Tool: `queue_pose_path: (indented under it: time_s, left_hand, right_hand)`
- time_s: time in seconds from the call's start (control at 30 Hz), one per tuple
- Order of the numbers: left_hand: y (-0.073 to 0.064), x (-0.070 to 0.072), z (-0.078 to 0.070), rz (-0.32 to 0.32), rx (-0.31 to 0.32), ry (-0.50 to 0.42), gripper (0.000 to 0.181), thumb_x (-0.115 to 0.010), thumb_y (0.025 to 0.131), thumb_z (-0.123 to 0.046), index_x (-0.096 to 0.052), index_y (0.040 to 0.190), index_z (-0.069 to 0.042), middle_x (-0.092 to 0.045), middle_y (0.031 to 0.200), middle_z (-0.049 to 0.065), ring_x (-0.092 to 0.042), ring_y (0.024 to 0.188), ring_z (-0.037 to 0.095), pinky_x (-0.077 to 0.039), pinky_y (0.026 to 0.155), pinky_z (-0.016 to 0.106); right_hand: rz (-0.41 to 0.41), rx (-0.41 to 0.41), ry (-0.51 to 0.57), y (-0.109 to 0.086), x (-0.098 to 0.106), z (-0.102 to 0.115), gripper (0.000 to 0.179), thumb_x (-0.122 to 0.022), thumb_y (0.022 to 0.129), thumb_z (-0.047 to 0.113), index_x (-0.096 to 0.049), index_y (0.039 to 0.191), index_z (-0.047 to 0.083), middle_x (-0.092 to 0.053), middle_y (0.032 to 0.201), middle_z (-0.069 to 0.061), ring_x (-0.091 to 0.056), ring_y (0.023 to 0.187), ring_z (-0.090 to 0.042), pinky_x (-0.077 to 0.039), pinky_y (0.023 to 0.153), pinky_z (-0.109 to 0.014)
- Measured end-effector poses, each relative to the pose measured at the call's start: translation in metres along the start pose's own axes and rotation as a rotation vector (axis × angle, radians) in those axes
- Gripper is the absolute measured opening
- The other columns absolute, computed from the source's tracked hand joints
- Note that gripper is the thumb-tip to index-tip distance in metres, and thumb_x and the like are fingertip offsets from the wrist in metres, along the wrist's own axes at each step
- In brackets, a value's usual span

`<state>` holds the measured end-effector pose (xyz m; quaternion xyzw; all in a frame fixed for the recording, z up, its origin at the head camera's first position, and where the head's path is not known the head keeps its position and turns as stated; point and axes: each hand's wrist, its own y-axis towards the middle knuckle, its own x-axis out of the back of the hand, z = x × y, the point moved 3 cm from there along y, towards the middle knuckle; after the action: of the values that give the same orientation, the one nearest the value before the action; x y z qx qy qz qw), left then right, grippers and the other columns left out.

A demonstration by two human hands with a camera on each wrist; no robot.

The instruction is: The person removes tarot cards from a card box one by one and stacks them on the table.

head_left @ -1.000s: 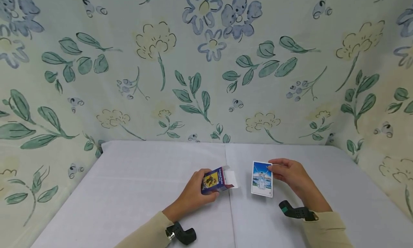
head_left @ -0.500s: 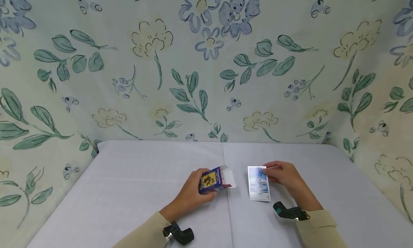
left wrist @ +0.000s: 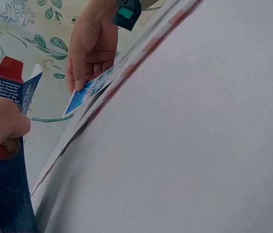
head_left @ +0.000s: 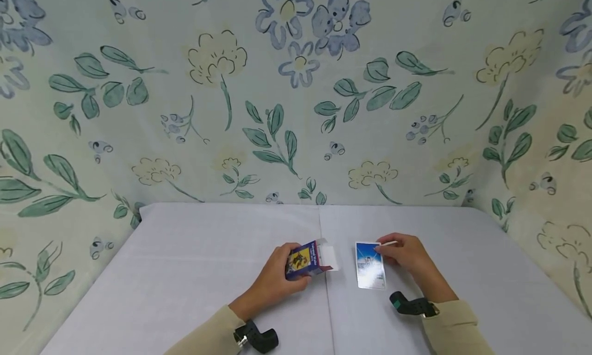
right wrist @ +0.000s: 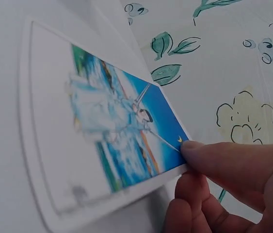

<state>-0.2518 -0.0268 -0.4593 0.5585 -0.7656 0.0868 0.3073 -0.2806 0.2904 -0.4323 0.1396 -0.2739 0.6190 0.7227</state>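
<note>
My left hand [head_left: 270,280] grips a blue card box [head_left: 300,261] with a yellow picture on its front, fingers over the top edge and thumb along the bottom. The box's end flap [head_left: 329,257] stands open toward the right. To the right of it, a tarot card [head_left: 370,266] is pinched at its upper right corner between thumb and fingers of my right hand [head_left: 411,252]. The card's face shows a pale robed figure with two crossed swords under a blue sky. In the left wrist view, the card [left wrist: 90,92] tilts close over the white cloth.
A white cloth [head_left: 199,247] covers the table, with a crease running from back to front between the hands. Floral fabric [head_left: 296,129] hangs behind and at both sides. Black wrist devices [head_left: 256,337] sit at both beige cuffs.
My right hand has brought the card a little nearer and tilted it, so glare has shifted over its face. The left hand keeps its grip on the box; the head view has shifted slightly.
</note>
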Motion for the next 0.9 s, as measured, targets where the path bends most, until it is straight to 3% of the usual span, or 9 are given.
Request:
queue_pose_path:
  time_s: [0.3, 0.63, 0.9]
  left_hand:
    - [0.000, 0.000, -0.001, -0.005, 0.007, 0.013, 0.071, -0.075, 0.079, -0.040, -0.041, 0.138, -0.018, -0.049, 0.123, -0.002, -0.046, 0.106, 0.013, -0.044, 0.092, 0.037]
    - [-0.003, -0.001, 0.000, -0.005, 0.008, 0.019, 0.071, -0.075, 0.079, -0.040, -0.041, 0.137, -0.017, -0.049, 0.123, -0.002, -0.046, 0.106, 0.013, -0.044, 0.092, 0.037]
    - [-0.001, 0.000, -0.001, -0.007, 0.000, 0.017, 0.071, -0.075, 0.080, -0.040, -0.040, 0.138, -0.018, -0.049, 0.122, -0.003, -0.046, 0.106, 0.013, -0.044, 0.092, 0.036]
  right_hand:
    - [-0.001, -0.005, -0.011, -0.002, -0.002, -0.001, 0.028, -0.071, 0.086, 0.015, -0.067, 0.110, 0.002, -0.065, 0.095, -0.014, -0.061, 0.077, -0.022, -0.050, 0.066, -0.022]
    - [-0.050, 0.001, -0.156, 0.001, -0.005, -0.012, 0.020, -0.071, 0.083, 0.014, -0.068, 0.101, 0.004, -0.062, 0.090, -0.013, -0.056, 0.081, -0.027, -0.050, 0.075, -0.037]
    - [-0.070, 0.016, -0.177, 0.003, -0.004, -0.009, 0.021, -0.071, 0.084, 0.012, -0.065, 0.099, -0.001, -0.062, 0.085, -0.012, -0.056, 0.080, -0.027, -0.049, 0.077, -0.040]
